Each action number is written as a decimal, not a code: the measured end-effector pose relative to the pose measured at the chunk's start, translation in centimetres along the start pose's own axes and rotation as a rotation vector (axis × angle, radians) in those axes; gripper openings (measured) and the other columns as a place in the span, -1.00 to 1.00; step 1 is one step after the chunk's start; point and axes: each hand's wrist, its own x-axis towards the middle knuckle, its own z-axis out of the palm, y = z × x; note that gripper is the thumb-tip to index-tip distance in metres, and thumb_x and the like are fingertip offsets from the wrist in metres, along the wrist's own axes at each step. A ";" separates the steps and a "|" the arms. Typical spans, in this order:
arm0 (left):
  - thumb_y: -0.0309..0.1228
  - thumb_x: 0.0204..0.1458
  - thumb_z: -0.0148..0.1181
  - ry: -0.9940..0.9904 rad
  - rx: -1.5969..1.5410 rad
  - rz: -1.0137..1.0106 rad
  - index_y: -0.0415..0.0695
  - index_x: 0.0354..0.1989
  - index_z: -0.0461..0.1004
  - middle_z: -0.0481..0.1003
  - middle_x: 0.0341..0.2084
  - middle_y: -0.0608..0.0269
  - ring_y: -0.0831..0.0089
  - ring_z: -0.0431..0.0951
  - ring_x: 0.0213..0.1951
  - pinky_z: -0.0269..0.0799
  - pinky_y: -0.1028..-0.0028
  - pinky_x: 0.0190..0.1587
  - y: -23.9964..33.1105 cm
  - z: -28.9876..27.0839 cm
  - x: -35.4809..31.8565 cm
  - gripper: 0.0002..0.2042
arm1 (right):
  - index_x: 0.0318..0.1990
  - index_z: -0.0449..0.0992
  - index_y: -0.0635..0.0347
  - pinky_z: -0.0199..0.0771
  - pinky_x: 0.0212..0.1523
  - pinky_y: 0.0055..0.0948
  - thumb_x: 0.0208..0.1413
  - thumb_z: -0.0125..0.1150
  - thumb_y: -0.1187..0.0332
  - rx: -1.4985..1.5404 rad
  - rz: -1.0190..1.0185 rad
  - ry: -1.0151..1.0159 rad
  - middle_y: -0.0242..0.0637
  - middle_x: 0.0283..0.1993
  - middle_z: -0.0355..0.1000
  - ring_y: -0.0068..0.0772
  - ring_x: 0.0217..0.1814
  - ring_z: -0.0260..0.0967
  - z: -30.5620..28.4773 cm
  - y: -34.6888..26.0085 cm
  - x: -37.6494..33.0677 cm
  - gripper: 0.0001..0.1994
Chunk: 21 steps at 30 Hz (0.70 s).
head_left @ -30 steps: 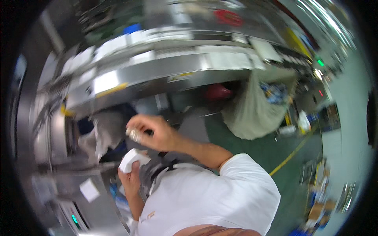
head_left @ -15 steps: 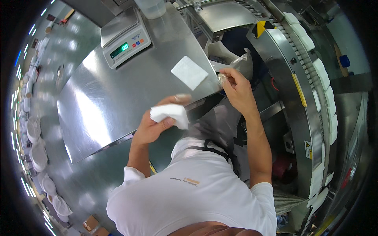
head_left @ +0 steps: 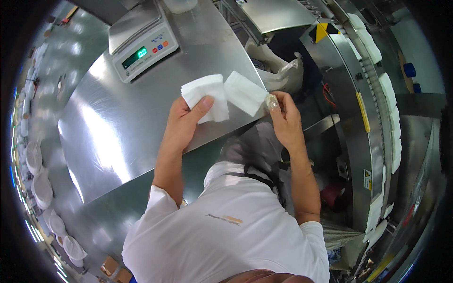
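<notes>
My left hand [head_left: 185, 118] grips a small stack of folded white cloths [head_left: 206, 94], thumb on top, above the steel table [head_left: 141, 108]. Beside the stack lies another folded white cloth [head_left: 245, 93], near the table's front right corner. My right hand [head_left: 285, 113] is at that corner, its fingers curled in close to the thumb. A clear, shiny covering shows at the thumb tip. The fingers are right against the cloth's edge; whether they pinch it, I cannot tell.
A digital scale [head_left: 144, 49] stands at the table's back left, a translucent container [head_left: 180, 4] beyond it. A whitish bag [head_left: 281, 73] sits off the table's right edge. Farther right, a curved conveyor [head_left: 351, 94] carries white pads [head_left: 388, 92].
My left hand has moved up and over the table with the cloth stack, now seen flatter. The loose cloth appears closer to the corner and my right hand. The view has shifted slightly.
</notes>
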 end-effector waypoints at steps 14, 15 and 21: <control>-0.29 0.24 0.29 -0.331 0.031 0.127 -0.25 0.09 0.56 0.47 0.17 0.09 0.30 0.48 0.16 0.37 0.33 0.20 -0.6 1.7 -1.9 -0.66 | 0.01 0.52 0.32 0.51 -0.14 -0.52 0.16 0.31 0.54 0.095 -0.124 0.120 -0.24 -0.09 0.55 -0.54 -0.14 0.47 -2.3 -2.8 -1.9 -0.73; -0.30 0.21 0.31 -0.351 0.107 0.262 -0.22 0.06 0.59 0.40 0.25 0.03 0.21 0.43 0.24 0.32 0.28 0.26 -0.6 1.7 -1.5 -0.67 | 0.00 0.52 0.32 0.51 -0.15 -0.52 0.15 0.31 0.55 0.064 -0.171 0.109 -0.23 -0.10 0.55 -0.52 -0.15 0.48 -2.7 -3.5 -1.7 -0.74; -0.37 0.04 0.38 -0.522 0.508 0.690 -0.02 -0.05 0.68 0.14 0.44 -0.15 -0.12 0.21 0.42 0.16 0.15 0.38 1.0 3.3 0.4 -0.73 | -0.01 0.57 0.22 0.58 -0.13 -0.27 -0.13 0.38 0.69 -0.335 -0.664 -0.049 -0.16 -0.04 0.50 -0.12 -0.06 0.50 -4.4 -8.9 -2.4 -0.56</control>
